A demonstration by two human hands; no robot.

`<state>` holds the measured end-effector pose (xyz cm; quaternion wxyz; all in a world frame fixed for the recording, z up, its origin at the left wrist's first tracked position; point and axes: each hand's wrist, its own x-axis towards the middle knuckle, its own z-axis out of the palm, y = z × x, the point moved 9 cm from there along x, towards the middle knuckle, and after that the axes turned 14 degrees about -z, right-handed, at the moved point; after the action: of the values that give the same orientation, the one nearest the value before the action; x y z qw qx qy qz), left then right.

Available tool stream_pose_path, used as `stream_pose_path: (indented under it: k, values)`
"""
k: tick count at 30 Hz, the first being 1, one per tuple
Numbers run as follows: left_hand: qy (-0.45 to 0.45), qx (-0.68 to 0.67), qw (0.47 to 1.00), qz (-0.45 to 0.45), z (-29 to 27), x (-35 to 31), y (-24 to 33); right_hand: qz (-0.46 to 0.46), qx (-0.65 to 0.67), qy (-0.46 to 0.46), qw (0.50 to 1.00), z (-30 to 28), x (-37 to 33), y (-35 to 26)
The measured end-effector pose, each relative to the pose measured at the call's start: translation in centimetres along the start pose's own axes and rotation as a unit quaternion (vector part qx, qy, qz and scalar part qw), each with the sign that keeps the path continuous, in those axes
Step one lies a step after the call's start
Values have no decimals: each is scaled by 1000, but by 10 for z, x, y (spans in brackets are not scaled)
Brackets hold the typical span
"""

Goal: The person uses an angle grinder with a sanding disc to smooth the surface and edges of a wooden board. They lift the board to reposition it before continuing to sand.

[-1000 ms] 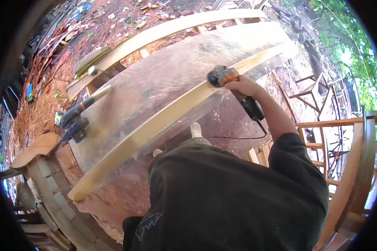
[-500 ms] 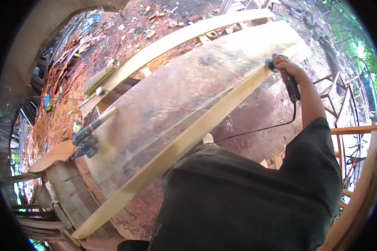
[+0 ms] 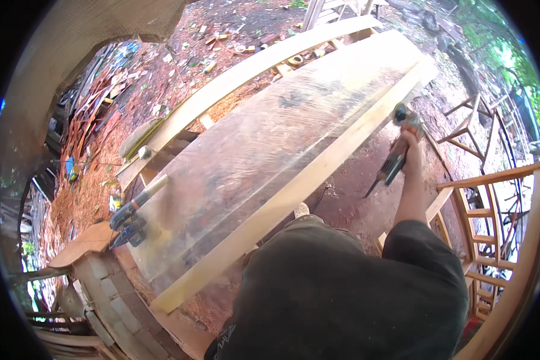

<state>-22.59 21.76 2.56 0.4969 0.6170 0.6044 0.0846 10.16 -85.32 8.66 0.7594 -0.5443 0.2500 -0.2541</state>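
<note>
My right hand (image 3: 407, 141) is wrapped round an angle grinder (image 3: 393, 161) with an orange and dark body. Its round disc head is up and lies just off the near edge of a long pale wooden board (image 3: 318, 175). The board slants across the near side of a worn, dusty tabletop (image 3: 234, 156). Down at the board's lower left end is my left hand (image 3: 173, 324), close against the wood; its fingers are hidden. Another power tool (image 3: 129, 223) with a dark body rests at the table's left end, near a pale stick-like piece (image 3: 153, 187).
Beyond the table runs a long curved plank (image 3: 246, 75) on supports. Wood scraps (image 3: 99, 132) and orange shavings litter the ground at left. Wooden frames (image 3: 480, 210) stand at my right. A dark cord hangs from the grinder.
My right hand has drawn the grinder off the board's far part, toward me. The board has turned to show a broader face, and its lower left end has shifted right with my left hand.
</note>
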Motion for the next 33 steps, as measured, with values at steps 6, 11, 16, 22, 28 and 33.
stream_pose_path:
  k: [6, 11, 16, 22, 28, 33]
  values:
    - [-270, 74, 959, -38, 210, 39, -11, -2, -91, -45, 995, 22, -109, 40]
    - [-432, 56, 861, -264, 276, 1, -13, -36, -215, -208, 954, 139, -202, 32]
    - [-508, 5, 824, -250, 287, -11, -6, 12, -296, -356, 886, 234, -321, 68]
    - [-490, 61, 805, -330, 282, -18, -10, 24, -330, -503, 798, 327, -439, 118]
    - [-458, 36, 818, -346, 284, -29, -8, 13, -422, -578, 698, 393, -512, 139]
    - [-489, 15, 805, -337, 286, -41, 2, 19, -437, -615, 656, 418, -542, 158]
